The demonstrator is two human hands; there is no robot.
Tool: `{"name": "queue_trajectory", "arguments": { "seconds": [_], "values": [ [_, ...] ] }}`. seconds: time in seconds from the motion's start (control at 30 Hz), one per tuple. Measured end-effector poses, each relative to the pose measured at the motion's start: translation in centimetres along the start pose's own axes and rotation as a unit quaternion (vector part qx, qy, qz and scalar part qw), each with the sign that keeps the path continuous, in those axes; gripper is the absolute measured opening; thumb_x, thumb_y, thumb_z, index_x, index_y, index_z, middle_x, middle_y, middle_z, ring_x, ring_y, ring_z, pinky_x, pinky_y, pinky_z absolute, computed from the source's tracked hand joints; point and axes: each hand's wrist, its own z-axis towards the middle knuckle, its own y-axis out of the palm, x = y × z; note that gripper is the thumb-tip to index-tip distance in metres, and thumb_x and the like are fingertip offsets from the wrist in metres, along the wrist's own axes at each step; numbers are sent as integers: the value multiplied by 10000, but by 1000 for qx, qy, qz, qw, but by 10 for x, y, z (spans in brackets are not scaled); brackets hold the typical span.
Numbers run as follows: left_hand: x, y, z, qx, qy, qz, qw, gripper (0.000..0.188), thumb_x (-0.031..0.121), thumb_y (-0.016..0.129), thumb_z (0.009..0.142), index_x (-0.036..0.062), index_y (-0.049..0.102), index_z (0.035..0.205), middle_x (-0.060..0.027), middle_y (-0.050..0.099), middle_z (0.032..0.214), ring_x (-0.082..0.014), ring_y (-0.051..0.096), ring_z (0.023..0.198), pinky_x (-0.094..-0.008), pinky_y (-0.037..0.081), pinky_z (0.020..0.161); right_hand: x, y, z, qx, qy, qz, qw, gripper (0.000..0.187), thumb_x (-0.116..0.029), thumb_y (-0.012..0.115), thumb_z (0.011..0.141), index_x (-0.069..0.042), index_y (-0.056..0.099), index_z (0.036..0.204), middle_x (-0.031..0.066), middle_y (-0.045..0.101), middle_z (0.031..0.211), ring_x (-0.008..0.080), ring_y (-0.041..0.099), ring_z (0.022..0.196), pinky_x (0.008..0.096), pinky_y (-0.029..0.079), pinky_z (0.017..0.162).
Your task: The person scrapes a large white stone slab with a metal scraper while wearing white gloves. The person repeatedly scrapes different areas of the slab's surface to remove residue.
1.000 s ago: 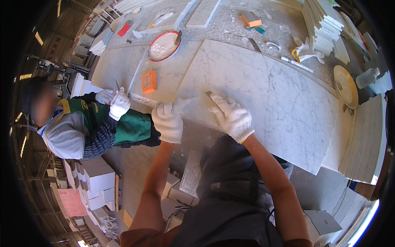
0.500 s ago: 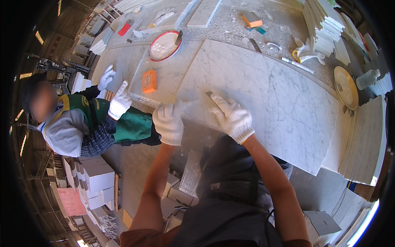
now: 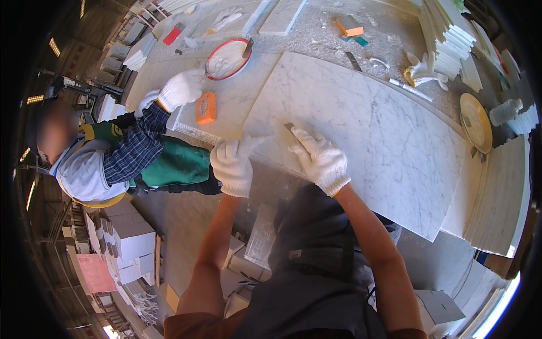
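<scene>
A grey-veined white marble slab lies before me on the bench. My right hand, in a white knitted glove, is closed on a putty knife. Only its short dark blade shows, past the fingertips and low over the slab's near left part. My left hand, gloved too, is at the slab's near left edge. Its fingers are curled and one digit stretches, blurred, toward the slab's surface; whatever the curled fingers may hold is hidden.
A co-worker's gloved hand reaches over the bench at left, near an orange block and a red-rimmed bowl of white powder or paste. Beyond the slab lie another putty knife and a glove. A yellow bowl stands right.
The co-worker's raised arm has swung across toward the red-rimmed bowl. My two hands have barely shifted, and the putty knife stays in my right hand.
</scene>
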Motion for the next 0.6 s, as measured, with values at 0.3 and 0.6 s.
{"name": "queue_trajectory", "arguments": {
  "seconds": [0.3, 0.6],
  "values": [
    [1, -9, -8, -93, -176, -90, 976, 556, 75, 933, 785, 108, 748, 1308, -58, 700, 1114, -306, 654, 991, -427, 552, 905, -4, -9, 3, 49, 22, 73, 996, 460, -306, 726, 1047, -183, 695, 1489, 159, 775, 1127, 372, 767, 959, 453, 635, 813],
    [-17, 43, 38, -107, -478, -401, 774, 396, 100, 821, 958, 9, 682, 1318, -116, 746, 1239, -245, 709, 1112, -388, 540, 1026, 9, 9, -5, 107, 53, 89, 989, 512, -118, 685, 1059, -87, 611, 1566, 175, 765, 1203, 318, 784, 1002, 407, 635, 866]
  ]
}}
